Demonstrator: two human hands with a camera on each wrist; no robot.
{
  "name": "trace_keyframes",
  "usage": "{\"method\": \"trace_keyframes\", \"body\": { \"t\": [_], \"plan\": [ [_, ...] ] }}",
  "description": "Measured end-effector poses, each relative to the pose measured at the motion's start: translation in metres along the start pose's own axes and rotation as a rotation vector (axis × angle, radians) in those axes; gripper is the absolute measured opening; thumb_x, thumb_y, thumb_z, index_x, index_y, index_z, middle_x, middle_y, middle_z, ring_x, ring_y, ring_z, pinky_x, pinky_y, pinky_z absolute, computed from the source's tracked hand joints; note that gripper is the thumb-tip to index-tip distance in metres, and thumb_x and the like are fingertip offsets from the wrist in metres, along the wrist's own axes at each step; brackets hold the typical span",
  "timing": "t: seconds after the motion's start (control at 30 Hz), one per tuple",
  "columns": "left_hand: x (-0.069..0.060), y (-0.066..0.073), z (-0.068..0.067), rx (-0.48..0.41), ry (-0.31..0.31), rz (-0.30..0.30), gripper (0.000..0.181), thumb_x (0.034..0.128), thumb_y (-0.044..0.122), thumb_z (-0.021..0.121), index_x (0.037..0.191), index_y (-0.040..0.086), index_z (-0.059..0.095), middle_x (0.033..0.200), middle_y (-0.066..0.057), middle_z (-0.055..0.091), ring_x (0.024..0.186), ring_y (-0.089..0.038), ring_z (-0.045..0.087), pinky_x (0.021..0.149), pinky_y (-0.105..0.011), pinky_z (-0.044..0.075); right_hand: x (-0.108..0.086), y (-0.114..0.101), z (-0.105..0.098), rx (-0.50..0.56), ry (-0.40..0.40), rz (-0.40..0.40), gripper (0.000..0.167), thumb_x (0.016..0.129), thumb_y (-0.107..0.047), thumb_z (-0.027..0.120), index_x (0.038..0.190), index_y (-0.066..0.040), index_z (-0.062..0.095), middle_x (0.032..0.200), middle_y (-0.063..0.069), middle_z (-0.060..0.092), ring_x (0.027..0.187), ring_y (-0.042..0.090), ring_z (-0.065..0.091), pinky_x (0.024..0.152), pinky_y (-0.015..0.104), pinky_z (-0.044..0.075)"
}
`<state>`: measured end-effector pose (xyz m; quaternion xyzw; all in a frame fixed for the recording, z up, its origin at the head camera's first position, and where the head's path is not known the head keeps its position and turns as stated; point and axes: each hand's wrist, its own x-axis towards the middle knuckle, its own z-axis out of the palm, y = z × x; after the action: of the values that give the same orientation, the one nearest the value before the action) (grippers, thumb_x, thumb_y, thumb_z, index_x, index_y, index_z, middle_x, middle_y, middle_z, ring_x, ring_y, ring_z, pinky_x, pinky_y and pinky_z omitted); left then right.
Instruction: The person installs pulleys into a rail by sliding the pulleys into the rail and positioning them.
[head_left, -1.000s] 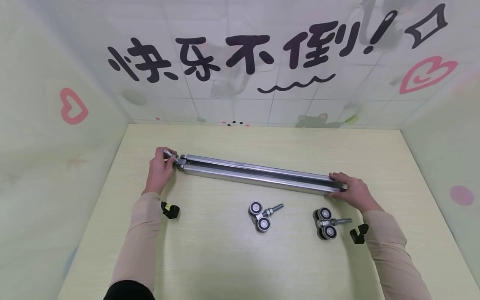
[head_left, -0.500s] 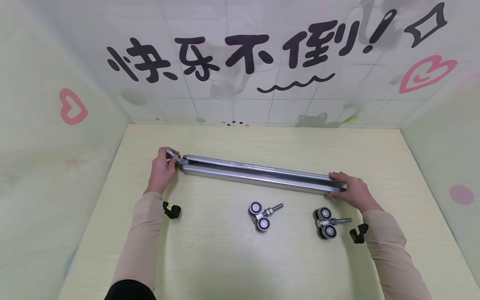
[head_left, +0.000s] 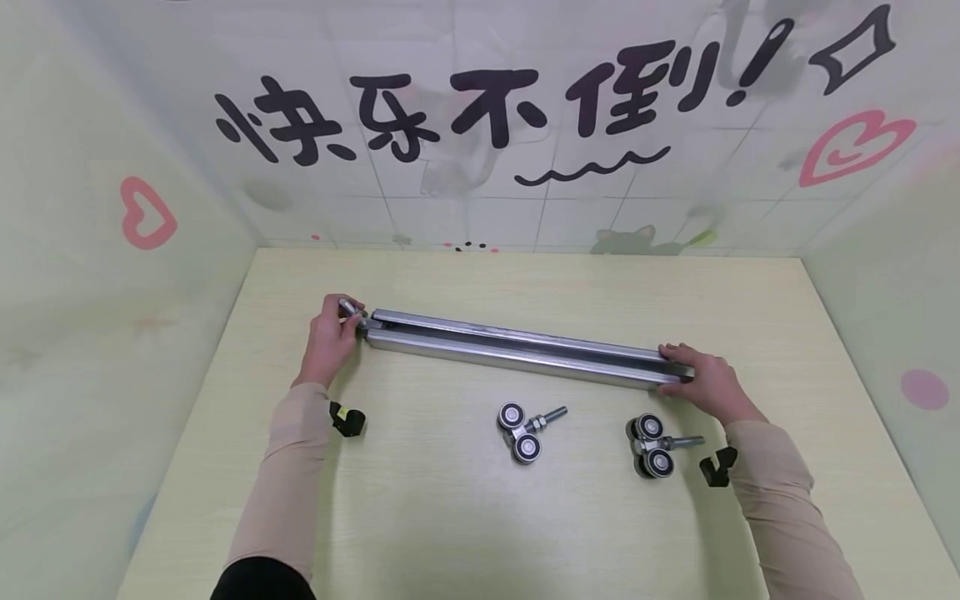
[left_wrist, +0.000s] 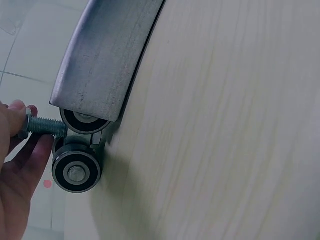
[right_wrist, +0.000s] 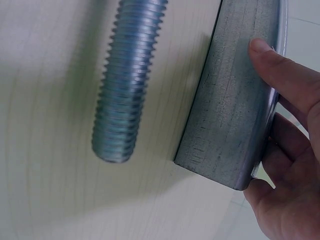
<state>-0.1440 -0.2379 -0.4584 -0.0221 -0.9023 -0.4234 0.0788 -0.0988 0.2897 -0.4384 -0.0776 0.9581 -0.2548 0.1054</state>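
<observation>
Your right hand [head_left: 710,382] grips a long silver metal rail [head_left: 517,363], your left hand [head_left: 328,340] a black-wheeled metal roller [left_wrist: 79,139] partly inside.

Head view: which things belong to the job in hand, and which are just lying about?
In the job:
metal rail, in the grip of the right hand
held roller trolley, in the left hand, at the rail's end

Lying about, perhaps for later:
middle roller trolley, loose on the table
right roller trolley, also loose
</observation>
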Motion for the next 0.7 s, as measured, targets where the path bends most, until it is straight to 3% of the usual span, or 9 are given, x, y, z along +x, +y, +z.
{"method": "trace_keyframes", "body": {
  "t": [0.7],
  "plan": [
    [-0.0002, 0.0065, -0.0009, 0.008, -0.029, 0.042, 0.023, 0.0898, -0.005, 0.047, 0.112, -0.004, 0.040, 0.108, -0.023, 0.056, 0.102, -0.037, 0.054, 0.084, -0.046, 0.049, -0.0006, -0.0002, -0.0002, 0.006, -0.008, 0.004, 0.061, 0.070, -0.016, 0.076, 0.124, 0.001, 0.051, 0.127, 0.036, 0.040, 0.112, 0.057, 0.038, 0.092, 0.063, 0.032]
  ]
}}
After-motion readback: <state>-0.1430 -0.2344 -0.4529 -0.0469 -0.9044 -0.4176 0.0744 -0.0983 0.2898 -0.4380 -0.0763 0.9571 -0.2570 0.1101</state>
